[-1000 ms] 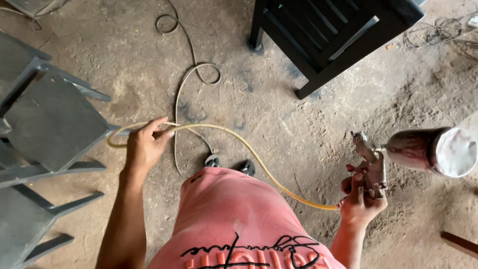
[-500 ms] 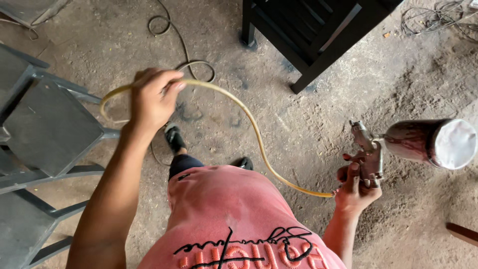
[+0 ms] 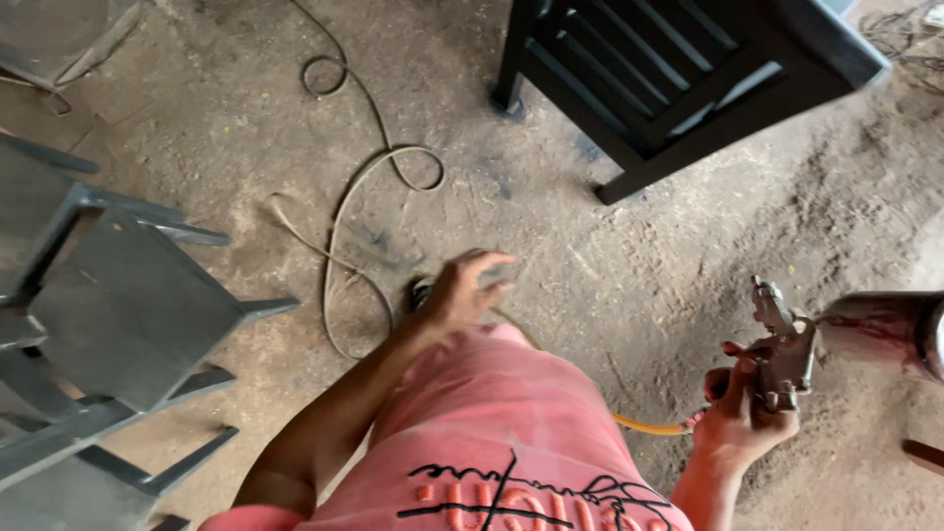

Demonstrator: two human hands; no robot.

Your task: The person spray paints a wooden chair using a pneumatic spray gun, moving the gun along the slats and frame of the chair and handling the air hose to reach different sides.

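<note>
My right hand (image 3: 739, 418) grips a metal spray gun (image 3: 785, 352) with a dark red-stained paint cup (image 3: 883, 330) at its right. A yellow hose (image 3: 651, 427) runs from below the gun, behind my pink shirt. My left hand (image 3: 466, 291) hovers in front of my body with its fingers apart and nothing in it; it is blurred. The pale length of hose (image 3: 338, 242) lies looped on the dirt floor just left of that hand.
A black slatted chair (image 3: 678, 79) stands at the top right. Grey painted chairs (image 3: 118, 315) crowd the left side. A thin cable (image 3: 324, 74) coils on the floor at the top. A dark shoe tip (image 3: 421, 292) shows beside my left hand.
My left hand had lifted the yellow hose up and to the left; now it has let go and come back toward my body, and the hose lies on the floor.
</note>
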